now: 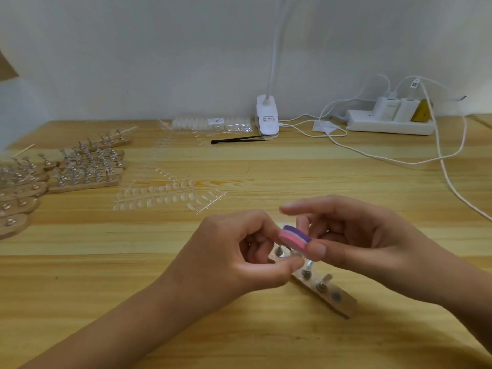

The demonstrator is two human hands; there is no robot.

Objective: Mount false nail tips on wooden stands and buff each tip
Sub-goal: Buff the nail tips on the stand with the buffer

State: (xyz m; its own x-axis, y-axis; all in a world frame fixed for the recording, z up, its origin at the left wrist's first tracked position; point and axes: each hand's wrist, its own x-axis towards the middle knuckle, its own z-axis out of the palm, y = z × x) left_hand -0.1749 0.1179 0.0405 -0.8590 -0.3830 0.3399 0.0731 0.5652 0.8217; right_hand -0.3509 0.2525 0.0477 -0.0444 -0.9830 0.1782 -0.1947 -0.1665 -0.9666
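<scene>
A small wooden stand (pixel 343 306) with metal holders lies at the table's front centre, partly under my hands. My right hand (pixel 354 241) grips a pink, white and purple buffer block (pixel 294 237) between thumb and fingers, just above the stand. My left hand (pixel 239 257) pinches one metal holder on the stand's far end, directly below the buffer; any nail tip there is hidden by my fingers. Strips of clear false nail tips (pixel 165 195) lie beyond my hands.
Many wooden stands with mounted tips (pixel 87 166) crowd the table's left side. A bag of tips (pixel 213 123), black tweezers (pixel 237 140), a clip lamp (pixel 267 117), a power strip (pixel 388 123) and white cables (pixel 442 161) sit along the back and right.
</scene>
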